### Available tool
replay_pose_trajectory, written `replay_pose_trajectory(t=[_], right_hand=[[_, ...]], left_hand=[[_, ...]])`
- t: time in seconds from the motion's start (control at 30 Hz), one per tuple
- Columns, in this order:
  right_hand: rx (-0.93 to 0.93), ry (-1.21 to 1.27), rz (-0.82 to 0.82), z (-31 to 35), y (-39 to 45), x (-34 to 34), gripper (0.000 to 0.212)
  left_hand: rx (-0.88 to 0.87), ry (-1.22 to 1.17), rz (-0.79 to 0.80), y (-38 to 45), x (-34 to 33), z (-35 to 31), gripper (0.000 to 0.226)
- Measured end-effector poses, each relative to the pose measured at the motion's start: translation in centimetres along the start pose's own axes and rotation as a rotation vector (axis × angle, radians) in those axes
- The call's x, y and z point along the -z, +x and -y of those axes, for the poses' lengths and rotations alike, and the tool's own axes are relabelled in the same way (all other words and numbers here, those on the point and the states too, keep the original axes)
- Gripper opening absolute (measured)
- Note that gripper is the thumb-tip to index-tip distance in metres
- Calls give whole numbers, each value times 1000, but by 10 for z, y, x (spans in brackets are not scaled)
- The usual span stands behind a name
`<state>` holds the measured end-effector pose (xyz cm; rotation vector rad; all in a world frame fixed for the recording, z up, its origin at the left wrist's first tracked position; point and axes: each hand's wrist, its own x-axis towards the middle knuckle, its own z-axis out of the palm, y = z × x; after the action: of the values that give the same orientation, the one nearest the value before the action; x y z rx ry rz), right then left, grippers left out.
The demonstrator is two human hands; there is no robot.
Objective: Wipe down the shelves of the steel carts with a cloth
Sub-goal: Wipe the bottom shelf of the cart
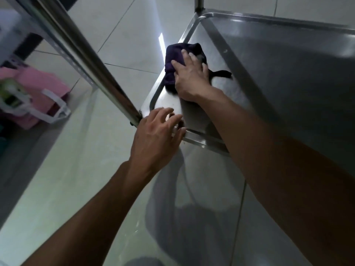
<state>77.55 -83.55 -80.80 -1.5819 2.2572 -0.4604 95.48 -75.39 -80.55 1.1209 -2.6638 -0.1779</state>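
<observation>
A steel cart shelf (278, 60) with a raised rim fills the upper right. A dark purple cloth (173, 56) lies bunched against the shelf's left rim. My right hand (192, 77) presses flat on the cloth with straight fingers. My left hand (155, 137) rests at the shelf's near left corner, fingers spread and lightly bent over the rim beside the cart's upright steel post (86, 54).
Pale floor tiles (124, 35) surround the cart. A pink bag with white handles (34, 93) lies on the floor at the left. A grey slotted rack frame (17, 31) stands at the upper left. A second post (198, 3) rises at the shelf's far corner.
</observation>
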Motion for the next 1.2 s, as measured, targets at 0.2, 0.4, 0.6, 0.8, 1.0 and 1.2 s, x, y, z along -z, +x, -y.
replay_pose_trajectory(t=[0.2, 0.4, 0.6, 0.8, 1.0, 1.2], right_hand=[[49, 3, 5, 1, -19, -4, 47], [81, 12, 20, 11, -49, -9, 47], [139, 13, 9, 19, -84, -22, 47], [140, 0, 3, 15, -107, -23, 48], [97, -31, -32, -14, -128, -12, 47], [6, -105, -100, -67, -172, 7, 47]], left_hand=[[62, -30, -52, -20, 5, 9, 42], [107, -80, -63, -32, 2, 15, 24], [-50, -52, -153, -44, 5, 22, 21], [-35, 100, -38, -55, 6, 18, 30], [40, 63, -38, -42, 15, -3, 30], [-71, 4, 13, -19, 4, -48, 27]])
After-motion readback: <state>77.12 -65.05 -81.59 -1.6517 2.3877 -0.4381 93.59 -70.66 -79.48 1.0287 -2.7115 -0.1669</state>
